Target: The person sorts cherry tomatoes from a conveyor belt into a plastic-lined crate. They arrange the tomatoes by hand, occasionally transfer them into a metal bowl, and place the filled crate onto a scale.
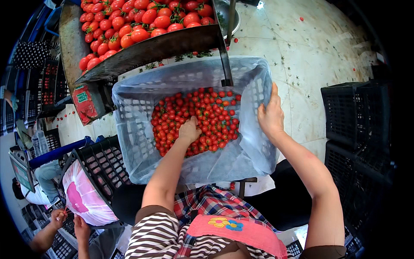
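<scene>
Cherry tomatoes (213, 113), small, red: one loose layer on the floor of a perforated plastic crate (134, 110) draped with a translucent liner (198, 173). Left hand (189, 130): reaches in, touching the cherry tomatoes near their middle; fingers partly hidden, whether closed on any cannot be told. Right hand (271, 115): gripping the crate's right rim, thumb inside against the liner, fingers extended along the outer edge. Metal trough (172, 42): beyond the crate, heaped with larger red tomatoes (148, 17).

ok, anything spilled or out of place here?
Yes: stray tomatoes and green stem bits litter the pale floor outside the lined crate. Odd because other tomatoes sit contained in that crate and the metal tray.
</scene>
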